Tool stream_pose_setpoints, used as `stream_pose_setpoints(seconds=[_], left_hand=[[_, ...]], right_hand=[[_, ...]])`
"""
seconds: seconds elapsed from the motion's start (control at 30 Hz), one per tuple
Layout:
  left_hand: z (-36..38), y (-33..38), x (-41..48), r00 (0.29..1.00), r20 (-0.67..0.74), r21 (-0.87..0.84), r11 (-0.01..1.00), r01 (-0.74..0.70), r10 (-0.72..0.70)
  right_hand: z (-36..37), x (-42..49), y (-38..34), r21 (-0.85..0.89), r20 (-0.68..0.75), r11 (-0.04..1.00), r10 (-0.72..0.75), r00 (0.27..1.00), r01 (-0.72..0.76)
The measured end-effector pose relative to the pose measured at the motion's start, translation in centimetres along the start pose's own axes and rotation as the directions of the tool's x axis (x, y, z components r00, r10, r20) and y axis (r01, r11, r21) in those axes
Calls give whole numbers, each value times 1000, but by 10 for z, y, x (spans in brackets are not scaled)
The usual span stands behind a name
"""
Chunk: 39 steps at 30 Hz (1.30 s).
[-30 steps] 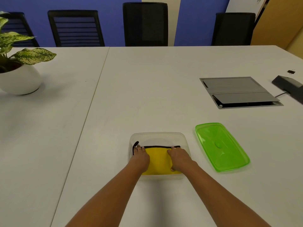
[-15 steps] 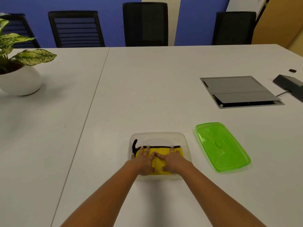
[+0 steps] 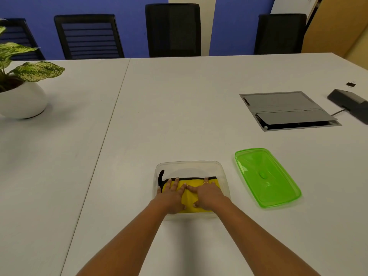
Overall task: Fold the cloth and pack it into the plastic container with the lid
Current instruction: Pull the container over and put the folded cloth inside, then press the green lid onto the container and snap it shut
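inside the container (image 3: pixel 224 176), the yellow cloth (image 3: pixel 189 198) lies under both flat hands (image 3: pixel 190 195).

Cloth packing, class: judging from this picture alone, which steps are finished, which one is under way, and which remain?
Done: the yellow cloth is folded and lies inside the clear container. In hand: the left hand and right hand lie flat on the cloth, side by side, apparently pressing it down. Left: the green lid lies on the table to the container's right, not yet fitted.

Office meeting room.
Long white table (image 3: pixel 179 108), 4 black chairs (image 3: pixel 172 29), blue wall (image 3: pixel 131 26), flush cable hatch (image 3: pixel 286 110), potted plant (image 3: pixel 20 92).
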State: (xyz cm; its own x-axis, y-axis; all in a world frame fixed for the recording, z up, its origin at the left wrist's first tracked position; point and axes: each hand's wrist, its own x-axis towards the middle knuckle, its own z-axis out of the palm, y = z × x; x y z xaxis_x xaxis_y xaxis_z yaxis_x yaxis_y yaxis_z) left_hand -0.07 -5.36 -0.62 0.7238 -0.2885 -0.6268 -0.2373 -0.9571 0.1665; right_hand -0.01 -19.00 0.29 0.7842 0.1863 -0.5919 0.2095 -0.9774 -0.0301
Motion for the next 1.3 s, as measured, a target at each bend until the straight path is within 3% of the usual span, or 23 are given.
stream_pose_setpoints(seconds=[0.1,0.2,0.27,0.33,0.4,0.43,0.6,0.73,0.87,1.13,1.3], left_hand=[[3,0,-6,961,-276,-41,999,-9,-3],[9,-3,-16,818,-576,-102,993,-61,-9],[12,-5,-18,750,-662,-114,988,-107,5],[14,-6,-19,729,-684,-142,982,-122,-9],[15,-4,-20,725,-688,-153,983,-100,-33],[16,-3,-20,722,-691,-148,985,-89,-38],[18,-1,-19,716,-697,-151,985,-79,-49],[18,-2,-18,704,-708,-145,986,-78,-49],[19,-3,-18,706,-706,-151,986,-76,-54],[18,-4,-17,700,-712,-149,986,-77,-53],[17,-11,-19,708,-701,-155,987,-32,-87]], right_hand=[[1,-5,6,141,-36,990,35,999,-29],[-3,-16,17,451,-217,892,118,969,-8],[-9,-24,26,622,-454,776,246,856,106],[-14,-30,37,681,-618,704,405,674,201],[-15,-33,53,699,-650,699,532,543,153],[-14,-32,61,714,-629,694,576,522,96],[12,-28,94,690,-357,662,662,660,-291],[37,-28,100,584,-252,675,678,690,-451],[48,-28,100,555,-287,713,647,706,-428],[49,-29,93,676,-300,674,620,725,-297],[29,-33,82,768,-387,619,653,651,-164]])
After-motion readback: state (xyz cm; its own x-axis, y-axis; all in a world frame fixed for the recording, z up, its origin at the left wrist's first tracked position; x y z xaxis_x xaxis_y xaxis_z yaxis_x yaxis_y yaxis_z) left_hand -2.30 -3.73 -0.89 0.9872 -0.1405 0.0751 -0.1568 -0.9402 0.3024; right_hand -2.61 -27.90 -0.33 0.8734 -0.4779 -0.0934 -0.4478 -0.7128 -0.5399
